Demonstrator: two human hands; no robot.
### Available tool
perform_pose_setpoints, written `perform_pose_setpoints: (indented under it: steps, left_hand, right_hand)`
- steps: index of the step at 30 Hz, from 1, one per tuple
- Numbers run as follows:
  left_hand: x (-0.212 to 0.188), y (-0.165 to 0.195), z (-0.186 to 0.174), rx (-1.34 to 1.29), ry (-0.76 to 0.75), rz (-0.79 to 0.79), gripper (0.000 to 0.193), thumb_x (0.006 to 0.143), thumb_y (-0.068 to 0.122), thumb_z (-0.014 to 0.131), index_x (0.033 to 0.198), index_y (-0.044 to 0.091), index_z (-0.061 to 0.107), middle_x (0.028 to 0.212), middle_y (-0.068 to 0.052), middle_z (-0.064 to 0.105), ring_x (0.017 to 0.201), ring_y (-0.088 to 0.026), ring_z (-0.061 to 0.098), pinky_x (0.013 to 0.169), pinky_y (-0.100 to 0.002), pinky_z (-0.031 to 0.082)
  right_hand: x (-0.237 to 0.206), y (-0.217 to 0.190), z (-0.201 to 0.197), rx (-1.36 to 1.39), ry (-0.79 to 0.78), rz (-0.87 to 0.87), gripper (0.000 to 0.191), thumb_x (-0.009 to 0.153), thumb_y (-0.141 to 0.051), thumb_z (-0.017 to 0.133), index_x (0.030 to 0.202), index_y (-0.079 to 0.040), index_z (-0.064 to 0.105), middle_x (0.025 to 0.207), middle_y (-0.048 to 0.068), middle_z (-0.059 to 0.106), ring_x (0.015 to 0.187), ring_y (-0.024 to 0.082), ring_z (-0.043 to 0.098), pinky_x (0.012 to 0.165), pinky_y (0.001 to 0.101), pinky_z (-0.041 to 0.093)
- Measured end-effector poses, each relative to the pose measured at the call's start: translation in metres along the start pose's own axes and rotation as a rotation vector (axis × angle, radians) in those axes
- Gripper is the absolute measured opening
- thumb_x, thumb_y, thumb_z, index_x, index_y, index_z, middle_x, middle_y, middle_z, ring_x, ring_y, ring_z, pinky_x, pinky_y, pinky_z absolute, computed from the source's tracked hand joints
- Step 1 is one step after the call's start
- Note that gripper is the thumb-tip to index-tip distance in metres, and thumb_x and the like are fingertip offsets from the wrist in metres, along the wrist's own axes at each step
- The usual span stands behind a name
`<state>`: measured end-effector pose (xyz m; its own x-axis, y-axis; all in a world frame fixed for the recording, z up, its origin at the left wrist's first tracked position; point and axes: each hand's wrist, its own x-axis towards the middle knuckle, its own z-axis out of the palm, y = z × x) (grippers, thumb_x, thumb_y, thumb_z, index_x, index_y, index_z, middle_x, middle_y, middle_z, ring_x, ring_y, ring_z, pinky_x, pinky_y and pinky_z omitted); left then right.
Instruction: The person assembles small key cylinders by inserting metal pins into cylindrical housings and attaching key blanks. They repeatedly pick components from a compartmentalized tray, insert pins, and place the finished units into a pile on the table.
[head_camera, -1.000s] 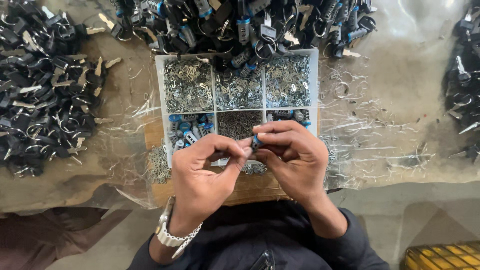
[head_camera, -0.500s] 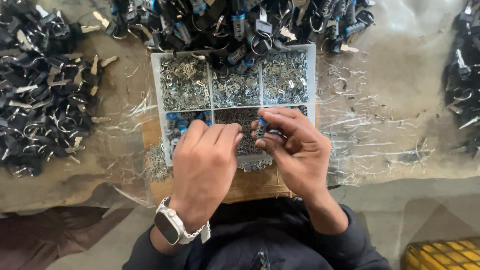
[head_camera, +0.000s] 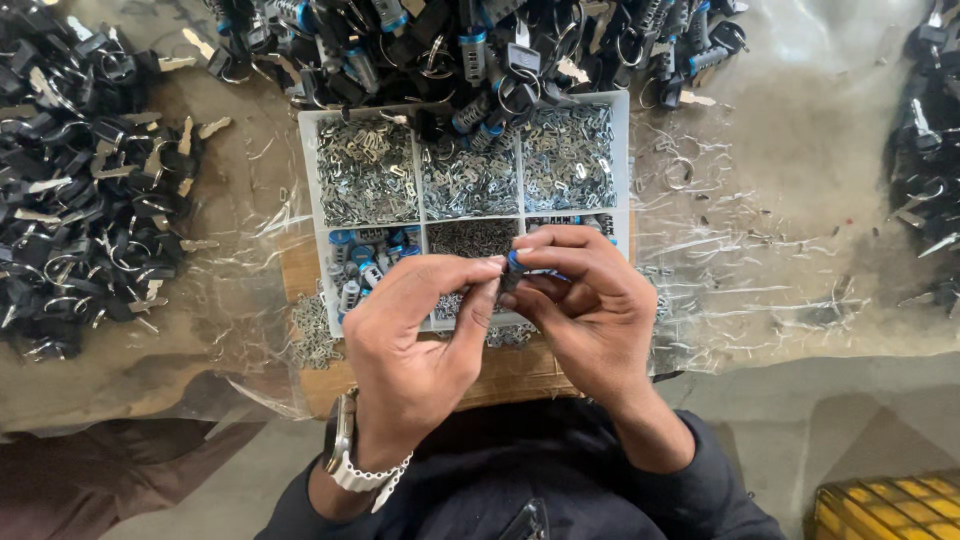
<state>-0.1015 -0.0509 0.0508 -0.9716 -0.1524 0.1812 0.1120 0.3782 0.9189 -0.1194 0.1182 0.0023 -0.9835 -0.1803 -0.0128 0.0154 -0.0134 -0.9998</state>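
The lock cylinder (head_camera: 513, 265) pinched between both hands looks like dull metal capped in glossy blue plastic. The tray (head_camera: 307, 180) at twelve o'clock is matt white plastic, filled with shiny metal bits (head_camera: 365, 185). A crinkled, glossy clear plastic sheet (head_camera: 790, 240) covers the table. The watch band (head_camera: 360, 477) at seven o'clock gleams like polished metal.

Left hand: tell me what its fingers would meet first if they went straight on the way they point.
The left hand points up-right, so its fingers would first meet the small blue-tipped part pinched by the right hand; they look already touching, though depth is unclear.
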Motion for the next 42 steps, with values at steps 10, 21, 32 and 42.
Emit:
perform_pose_setpoints:
  steps: [10, 21, 32, 42]
  left_hand:
    - [-0.009, -0.015, 0.007, -0.364, -0.028, -0.291, 0.012, 0.090, -0.006, 0.075, 0.102, -0.003, 0.072, 0.103, -0.009, 0.078, 0.093, -0.011, 0.075, 0.086, -0.025, 0.063]
    - [-0.009, -0.019, 0.000, -0.423, -0.112, -0.426, 0.014, 0.087, -0.007, 0.076, 0.100, -0.004, 0.073, 0.095, -0.006, 0.076, 0.086, -0.007, 0.074, 0.079, -0.022, 0.061]
    - [-0.002, -0.012, -0.007, -0.285, -0.151, -0.350, 0.012, 0.088, -0.003, 0.078, 0.099, 0.000, 0.074, 0.089, -0.003, 0.076, 0.081, -0.006, 0.072, 0.074, -0.019, 0.059]
    - [0.019, -0.004, -0.001, 0.606, -0.192, 0.151, 0.009, 0.085, 0.012, 0.080, 0.091, 0.008, 0.074, 0.091, -0.005, 0.070, 0.089, -0.031, 0.059, 0.079, -0.043, 0.050]
  right_hand:
    - [-0.001, 0.002, -0.002, -0.109, 0.016, -0.069, 0.030, 0.081, 0.015, 0.082, 0.105, 0.000, 0.070, 0.122, 0.011, 0.064, 0.108, 0.013, 0.069, 0.089, 0.0226, 0.063]
    - [0.000, 0.000, -0.003, -0.121, -0.051, -0.056, 0.028, 0.081, 0.016, 0.079, 0.103, -0.001, 0.076, 0.117, 0.010, 0.068, 0.105, 0.014, 0.071, 0.085, 0.0228, 0.063]
    - [0.003, -0.003, -0.005, -0.141, -0.110, -0.069, 0.031, 0.081, 0.015, 0.080, 0.108, -0.001, 0.076, 0.120, 0.010, 0.068, 0.104, 0.014, 0.071, 0.081, 0.0218, 0.061]
    - [0.005, 0.001, -0.002, 0.058, -0.018, 0.061, 0.038, 0.088, 0.021, 0.071, 0.120, 0.002, 0.067, 0.132, 0.011, 0.062, 0.114, 0.013, 0.067, 0.093, 0.0229, 0.062]
